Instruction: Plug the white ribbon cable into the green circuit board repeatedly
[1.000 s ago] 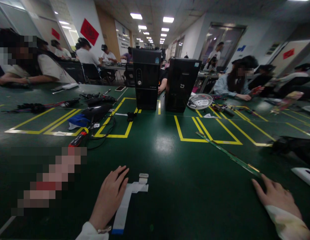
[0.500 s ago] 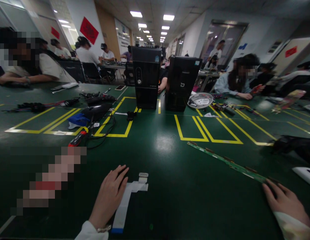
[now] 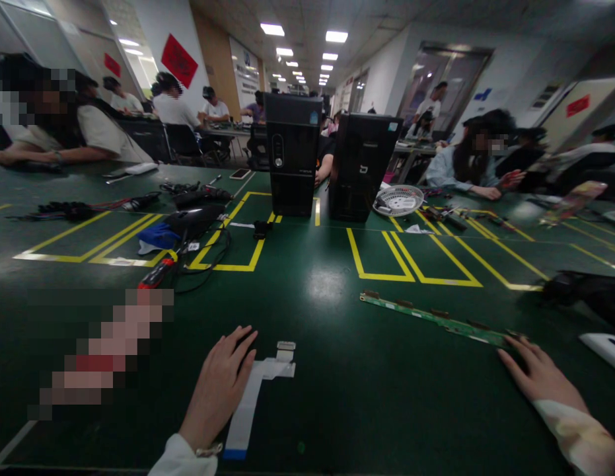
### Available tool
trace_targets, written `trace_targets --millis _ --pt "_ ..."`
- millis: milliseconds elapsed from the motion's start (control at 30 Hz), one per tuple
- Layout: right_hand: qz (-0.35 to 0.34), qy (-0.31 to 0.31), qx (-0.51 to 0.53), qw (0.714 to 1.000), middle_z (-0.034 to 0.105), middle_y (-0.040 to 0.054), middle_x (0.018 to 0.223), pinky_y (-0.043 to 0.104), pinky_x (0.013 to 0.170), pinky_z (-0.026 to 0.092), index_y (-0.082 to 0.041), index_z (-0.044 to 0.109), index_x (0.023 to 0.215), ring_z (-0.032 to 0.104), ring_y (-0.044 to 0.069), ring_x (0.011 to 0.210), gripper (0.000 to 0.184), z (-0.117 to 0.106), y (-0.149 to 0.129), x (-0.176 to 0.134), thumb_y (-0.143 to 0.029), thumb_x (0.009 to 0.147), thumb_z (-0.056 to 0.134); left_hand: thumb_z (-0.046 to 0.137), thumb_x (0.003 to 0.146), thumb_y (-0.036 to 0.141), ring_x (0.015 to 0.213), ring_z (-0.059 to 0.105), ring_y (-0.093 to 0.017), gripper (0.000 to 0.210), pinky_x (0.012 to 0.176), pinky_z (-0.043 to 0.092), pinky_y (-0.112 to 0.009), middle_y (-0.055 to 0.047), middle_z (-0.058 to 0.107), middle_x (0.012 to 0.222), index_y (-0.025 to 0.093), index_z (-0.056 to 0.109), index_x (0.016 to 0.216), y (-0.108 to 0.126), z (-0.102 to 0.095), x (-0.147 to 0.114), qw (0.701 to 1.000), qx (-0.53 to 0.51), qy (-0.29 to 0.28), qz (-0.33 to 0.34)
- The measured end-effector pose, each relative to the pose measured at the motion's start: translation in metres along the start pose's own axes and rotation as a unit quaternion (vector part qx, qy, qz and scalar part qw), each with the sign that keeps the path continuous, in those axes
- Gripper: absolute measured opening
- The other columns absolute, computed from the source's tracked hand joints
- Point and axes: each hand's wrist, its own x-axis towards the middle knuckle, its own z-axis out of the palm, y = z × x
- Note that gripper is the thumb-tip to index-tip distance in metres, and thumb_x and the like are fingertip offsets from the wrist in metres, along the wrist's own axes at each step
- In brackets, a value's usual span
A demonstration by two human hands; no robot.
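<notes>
My left hand [image 3: 222,383] lies palm down on the green table, fingers stretched out, beside a white flat ribbon cable [image 3: 248,410]. That cable bends near its far end, has a connector there and a blue strip at the near end. Its left edge is partly covered by my fingers. At the right, my right hand [image 3: 540,377] pinches the near end of a long, narrow green circuit board [image 3: 426,317] between thumb and fingers. The board slants away to the left, with brown parts along its upper edge. Whether it touches the table I cannot tell.
Two black computer towers [image 3: 294,158] [image 3: 364,168] stand at the table's middle. Tangled cables [image 3: 198,198] and a red-black tool handle [image 3: 157,272] lie left. A white basket [image 3: 399,199] sits right of the towers. A black item [image 3: 584,294] is far right. Several people sit around.
My right hand has moved left and slightly away from me, bringing the circuit board along. The board has swung to a flatter angle. My left hand and the ribbon cable stay in place.
</notes>
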Motion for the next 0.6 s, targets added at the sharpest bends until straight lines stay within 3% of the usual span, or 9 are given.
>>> trace_targets --millis 100,367,600 --pt "-0.022 -0.027 0.042 0.998 0.045 0.0174 0.137 0.044 0.104 0.038 -0.012 0.050 0.129 0.039 0.030 0.130 0.067 0.003 -0.031 0.007 -0.054 0.083 0.022 0.037 0.094 0.040 0.128 0.045 -0.024 0.043 0.108 0.033 -0.049 -0.009 0.053 0.136 0.020 0.053 0.129 0.000 0.001 0.000 1.000 -0.003 0.009 0.010" --pt "-0.140 0.040 0.072 0.987 0.051 0.0200 0.129 0.045 0.103 0.039 -0.009 0.055 0.123 0.046 0.029 0.123 0.057 0.001 -0.159 0.014 -0.047 0.091 0.027 0.036 0.094 0.040 0.128 0.045 -0.025 0.044 0.107 0.034 -0.051 -0.010 0.052 0.136 0.019 0.052 0.129 0.001 0.000 0.001 1.000 0.001 0.013 0.011" --pt "-0.211 0.039 0.053 0.975 0.050 0.0218 0.129 0.047 0.101 0.039 -0.007 0.055 0.125 0.045 0.033 0.121 0.056 -0.013 -0.264 -0.005 -0.047 0.092 0.035 0.037 0.094 0.040 0.128 0.045 -0.025 0.044 0.107 0.035 -0.050 -0.009 0.052 0.136 0.021 0.052 0.130 0.002 -0.001 0.001 1.000 0.004 0.013 0.007"
